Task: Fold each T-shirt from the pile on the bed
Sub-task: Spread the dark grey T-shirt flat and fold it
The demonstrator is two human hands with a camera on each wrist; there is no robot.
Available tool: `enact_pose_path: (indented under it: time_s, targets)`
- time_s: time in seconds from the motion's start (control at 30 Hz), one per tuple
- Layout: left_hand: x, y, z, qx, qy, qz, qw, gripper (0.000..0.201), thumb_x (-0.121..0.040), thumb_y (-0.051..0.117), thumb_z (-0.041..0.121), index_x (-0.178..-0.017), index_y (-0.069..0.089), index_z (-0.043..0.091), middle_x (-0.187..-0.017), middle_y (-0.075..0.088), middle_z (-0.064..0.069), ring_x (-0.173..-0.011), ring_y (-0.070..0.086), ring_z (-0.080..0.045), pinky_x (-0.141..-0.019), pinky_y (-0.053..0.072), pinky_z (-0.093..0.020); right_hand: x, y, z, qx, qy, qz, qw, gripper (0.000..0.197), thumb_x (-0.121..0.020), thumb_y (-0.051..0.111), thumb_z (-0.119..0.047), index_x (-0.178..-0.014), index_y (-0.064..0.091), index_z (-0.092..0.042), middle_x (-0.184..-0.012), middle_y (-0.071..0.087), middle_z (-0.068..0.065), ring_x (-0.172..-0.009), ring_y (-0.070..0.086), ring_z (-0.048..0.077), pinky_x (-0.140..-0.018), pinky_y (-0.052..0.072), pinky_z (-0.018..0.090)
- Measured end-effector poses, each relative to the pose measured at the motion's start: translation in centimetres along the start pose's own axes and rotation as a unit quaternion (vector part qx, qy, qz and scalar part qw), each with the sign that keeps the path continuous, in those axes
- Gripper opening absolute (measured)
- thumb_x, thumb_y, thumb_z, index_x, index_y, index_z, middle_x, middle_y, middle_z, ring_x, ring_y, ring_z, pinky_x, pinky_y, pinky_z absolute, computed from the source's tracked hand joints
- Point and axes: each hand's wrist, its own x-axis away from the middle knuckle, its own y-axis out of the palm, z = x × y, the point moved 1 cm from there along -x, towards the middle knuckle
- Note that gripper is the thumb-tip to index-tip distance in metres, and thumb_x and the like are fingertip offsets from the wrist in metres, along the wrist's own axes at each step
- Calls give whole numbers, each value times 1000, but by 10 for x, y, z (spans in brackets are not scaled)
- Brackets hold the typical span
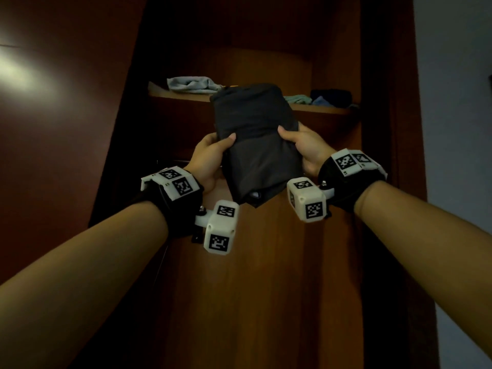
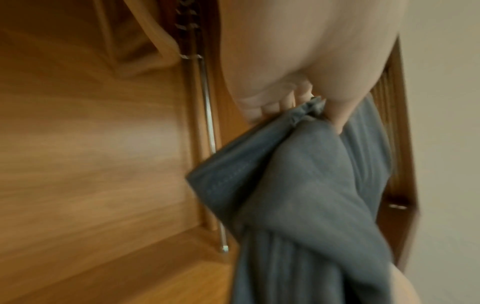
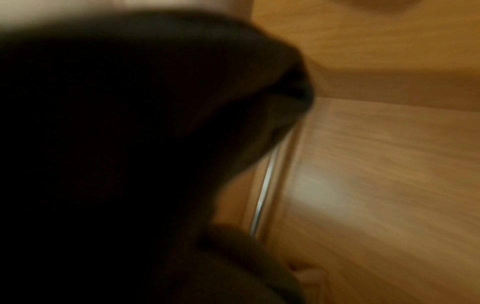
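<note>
A: Where's the shirt rn?

B: The folded dark T-shirt (image 1: pixel 254 145) is up in the air, in front of the open wardrobe (image 1: pixel 266 275). Left hand (image 1: pixel 210 158) holds its left edge, thumb on top, fingers curled under. Right hand (image 1: pixel 302 147) does the same on the other side. Both squeeze the cloth.

A: So what can go bad?

B: The bottom corner hangs loose near the wrist cams. If the hands tip it or let go too soon, I think the fold slips open & the shirt gets messy again.

A: And the shelf?

B: The shelf (image 1: pixel 186 97) has stuff on it already: a light blue bundle (image 1: pixel 191 83) on the left, some greenish & dark clothes (image 1: pixel 319 99) on the right. The gap between looks tight. Pushing the shirt in could bump those or scrunch its front edge.

A: Can u see the fingers underneath?

B: In the left wrist view, yes, a bit, bunching grey cloth. The right wrist view is mostly dark & blurry, so can't tell there.
</note>
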Motion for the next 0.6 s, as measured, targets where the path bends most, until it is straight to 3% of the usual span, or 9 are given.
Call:
enact_pose_path:
  time_s: [0.17, 0.27, 0.33, 0.4, 0.5, 0.6]
  targets:
    - [-35, 12, -6, 14, 61, 14, 998, 25, -90, 63, 19, -113, 55, 14, -113, 65, -9, -99, 65, -24, -84, 55, -41, -38, -12, -1, 39, -46, -14, 998, 35, -93, 56, -10, -128, 53, -9, -116, 63, 6, -103, 63, 18, -87, 53, 30]
    - [-49, 17, -15, 12, 77, -8, 997, 16, -91, 62, 25, -105, 57, 19, -107, 66, -3, -96, 65, -21, -78, 55, -37, -57, -16, -3, 58, -73, 0, 996, 29, -93, 56, -10, -122, 56, -7, -106, 65, 4, -94, 64, 16, -79, 55, 26]
    - [-62, 17, -21, 26, 84, -40, 995, 26, -92, 60, 35, -110, 58, 17, -111, 67, -3, -101, 65, -22, -85, 55, -40, -71, -19, -5, 79, -104, 23, 991, 30, -92, 56, -9, -122, 54, -9, -106, 64, 2, -91, 63, 13, -75, 54, 23]
    - [-75, 16, -30, 32, 87, -71, 993, 43, -93, 53, 48, -120, 57, 15, -113, 67, -3, -101, 66, -21, -87, 55, -39, -85, -26, -11, 92, -132, 48, 986, 32, -92, 58, -9, -123, 54, -9, -114, 63, 7, -96, 62, 16, -80, 53, 26]
    - [-92, 16, -44, 31, 75, -90, 993, 44, -95, 40, 56, -106, 60, 19, -91, 69, 1, -74, 65, -13, -66, 50, -26, -104, -33, -26, 73, -159, 71, 982, 31, -92, 57, -8, -123, 54, -9, -112, 63, 7, -98, 62, 19, -83, 53, 29]
    - [-105, 16, -59, 51, 61, -91, 993, 39, -97, 40, 51, -92, 59, 18, -77, 64, 1, -57, 59, -9, -57, 45, -21, -126, -33, -40, 56, -178, 85, 979, 27, -92, 57, -7, -119, 55, -8, -114, 63, 10, -105, 62, 25, -92, 52, 37]
